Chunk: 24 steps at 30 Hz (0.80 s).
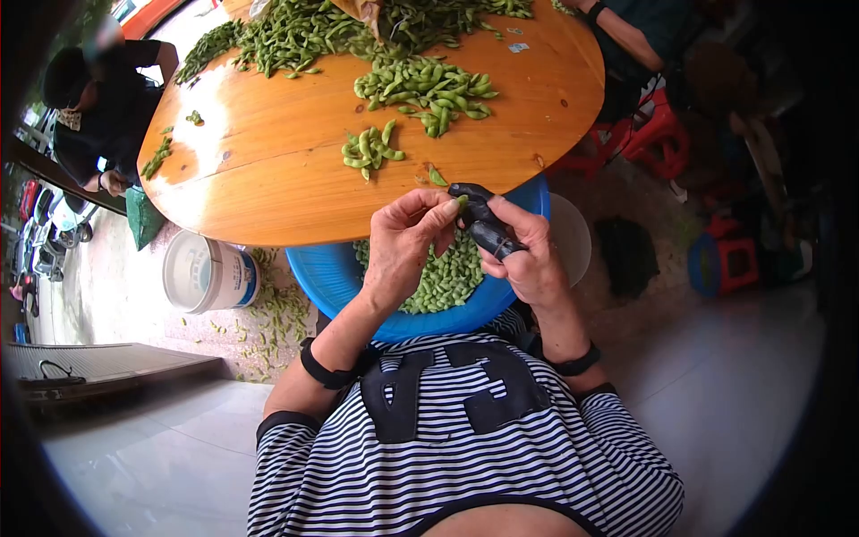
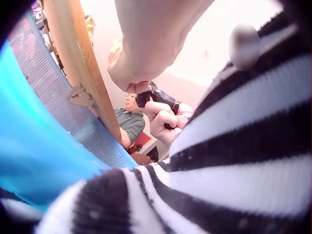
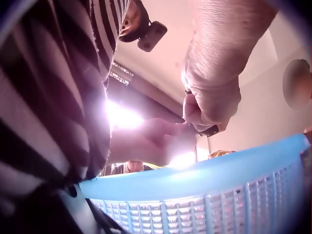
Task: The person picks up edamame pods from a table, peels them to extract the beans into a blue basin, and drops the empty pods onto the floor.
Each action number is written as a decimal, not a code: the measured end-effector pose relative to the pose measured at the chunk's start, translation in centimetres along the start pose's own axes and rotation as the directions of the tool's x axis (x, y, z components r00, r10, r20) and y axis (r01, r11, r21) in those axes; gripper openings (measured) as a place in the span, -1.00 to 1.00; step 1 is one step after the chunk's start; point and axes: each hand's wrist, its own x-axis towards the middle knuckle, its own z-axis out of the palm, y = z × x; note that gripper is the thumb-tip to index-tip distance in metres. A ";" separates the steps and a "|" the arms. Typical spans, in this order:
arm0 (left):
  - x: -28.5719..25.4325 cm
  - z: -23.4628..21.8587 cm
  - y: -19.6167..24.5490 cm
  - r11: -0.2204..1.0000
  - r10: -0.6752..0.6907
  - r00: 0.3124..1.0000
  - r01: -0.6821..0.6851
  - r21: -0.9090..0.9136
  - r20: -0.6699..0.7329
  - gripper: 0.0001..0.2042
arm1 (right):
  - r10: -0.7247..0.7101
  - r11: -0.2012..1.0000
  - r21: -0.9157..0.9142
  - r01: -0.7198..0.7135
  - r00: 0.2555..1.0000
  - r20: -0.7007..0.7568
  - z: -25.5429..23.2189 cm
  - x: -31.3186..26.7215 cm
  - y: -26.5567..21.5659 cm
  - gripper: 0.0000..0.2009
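The left hand (image 1: 400, 246) pinches a green pod (image 1: 462, 203) between thumb and fingers, above a blue basket (image 1: 313, 279) holding shelled green beans (image 1: 445, 282). Black coverings wrap the thumb and a finger of the right hand (image 1: 532, 259), whose tips meet the same pod from the other side. In the left wrist view the right hand (image 2: 165, 117) shows its wrapped digits touching the left fingertips. The right wrist view has the right hand (image 3: 212, 105) above the basket rim (image 3: 195, 178). One loose pod (image 1: 437, 176) lies at the table edge just beyond the hands.
Piles of pods (image 1: 425, 85) and a small group (image 1: 371, 149) lie on the wooden table (image 1: 268, 192). A white bucket (image 1: 199, 273) stands left, with scattered pods (image 1: 277, 318) on the floor. Two other people are at the table's sides; a red stool (image 1: 658, 139) stands right.
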 end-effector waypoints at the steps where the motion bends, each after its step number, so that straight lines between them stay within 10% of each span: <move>1: -0.2 0.1 0.0 0.999 0.008 0.999 -0.006 0.046 -0.043 -0.87 | -0.085 0.988 -0.129 0.082 0.996 -0.015 0.1 0.1 0.1 -0.59; 3: 0.0 0.1 -1.1 0.957 0.217 0.975 -0.203 0.208 -0.047 -0.88 | -0.171 0.953 -0.258 0.160 0.985 -0.021 0.1 0.3 0.3 -0.59; 5: -0.1 0.0 -1.6 0.851 0.415 0.910 -0.382 0.361 -0.016 -0.89 | -0.046 0.998 0.035 0.047 0.999 -0.016 -0.2 0.4 0.9 -0.59; 8: -0.3 -0.1 -0.8 0.950 0.256 0.965 -0.242 0.198 -0.048 -0.90 | -0.012 0.926 0.374 -0.037 0.992 0.128 -1.3 0.9 1.8 -0.57; 10: 0.6 -1.2 -1.2 0.900 -0.161 0.977 0.203 -0.385 0.139 -0.89 | -0.016 0.922 0.382 -0.059 0.982 0.190 -2.1 1.5 2.3 -0.57; 15: 0.3 -0.6 -0.7 0.868 -0.203 0.973 0.231 -0.440 0.110 -0.87 | -0.010 0.937 0.344 -0.068 0.976 0.218 -1.5 1.4 1.3 -0.60; 18: -0.1 -0.2 -0.3 0.994 -0.098 0.994 0.100 0.046 -0.051 -0.86 | 0.059 0.989 0.134 -0.057 0.998 -0.014 -0.1 0.8 0.4 -0.63; 20: 0.0 -0.4 -1.3 0.734 0.406 0.914 -0.333 0.592 0.010 -0.82 | -0.003 0.982 -0.188 -0.011 0.997 -0.074 0.3 0.6 0.2 -0.58; 22: -0.2 -0.2 -0.7 0.611 0.449 0.892 -0.348 0.711 0.051 -0.81 | 0.014 0.961 -0.275 -0.034 0.997 -0.074 0.4 0.4 0.1 -0.60; 24: -0.2 -0.1 -0.5 0.440 0.513 0.848 -0.396 0.806 0.137 -0.79 | -0.285 0.774 -0.601 0.200 0.957 -0.048 1.1 0.6 0.5 -0.63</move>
